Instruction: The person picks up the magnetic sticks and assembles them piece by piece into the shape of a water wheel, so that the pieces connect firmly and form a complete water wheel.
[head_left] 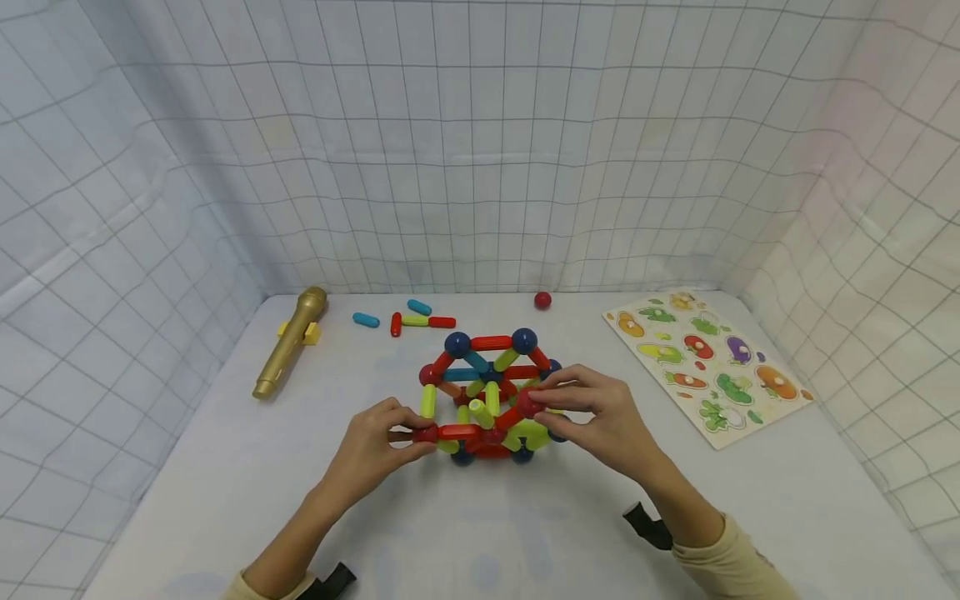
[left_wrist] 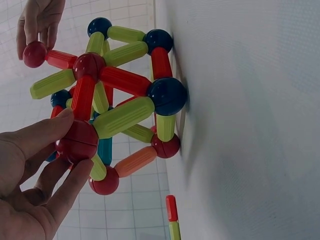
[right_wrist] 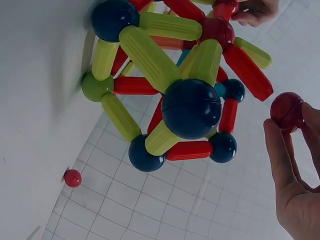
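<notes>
A frame of coloured rods and balls (head_left: 491, 342) stands on the white table. At its near left corner, my left hand (head_left: 375, 446) pinches a red ball (left_wrist: 77, 141) between thumb and fingers; red and lime rods run out from that ball. My right hand (head_left: 600, 408) holds another red ball (right_wrist: 287, 112) by its fingertips. In the right wrist view a narrow gap shows between this ball and the free tip of a red rod (right_wrist: 248, 72). From the front red joint ball (left_wrist: 89, 66), a lime rod (left_wrist: 52, 84) sticks out with its other end bare.
Loose blue, red and lime rods (head_left: 415, 320) lie behind the frame, with a lone red ball (head_left: 542, 300) farther right. A gold microphone-shaped toy (head_left: 291, 343) rests at left on a yellow piece. On the right lies a vegetable puzzle board (head_left: 705, 362). Gridded cloth walls (head_left: 480, 167) enclose the table.
</notes>
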